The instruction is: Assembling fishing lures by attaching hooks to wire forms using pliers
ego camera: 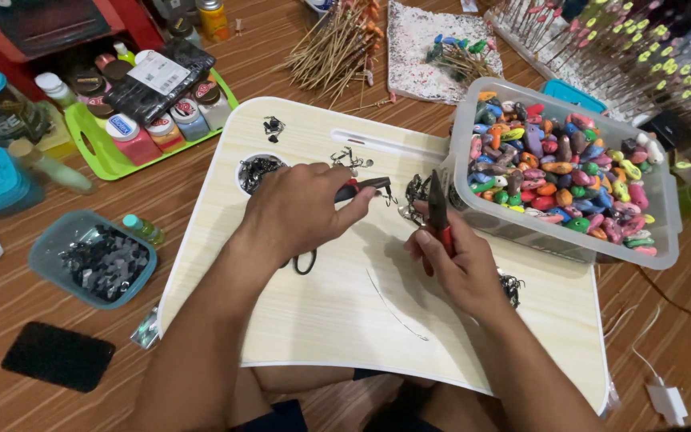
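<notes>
- My left hand (301,212) is curled shut around a pair of small pliers with red-and-black handles (361,189), their nose pointing toward the right edge of the pale wood-grain lap worktop (337,312).
- My right hand (459,268) is clenched on a second pair of red-handled pliers with dark jaws (438,210), held upright with the tip pointing toward the far edge.
- Between the two tool tips, near the far right part of the worktop, lies a small tangle of dark metal chain and rings (414,194); whether either tool is touching it I cannot tell.
- A round cup recess in the worktop's far left corner (259,171) holds more dark metal bits.
- A black loop (305,262) shows on the worktop just below my left hand; I cannot tell what it belongs to.
- A clear plastic tub filled with painted, many-coloured bead-like pieces (561,172) rests on the far right corner, overhanging the edge.
- Off the left edge, on the brown wooden floor (17,296), sit a teal plastic tub of dark pieces (93,260), a flat black rectangular pad (57,356) and a lime green tray of small paint bottles (133,120).
- Beyond the far edge lies a bundle of thin wooden skewers (337,48).
</notes>
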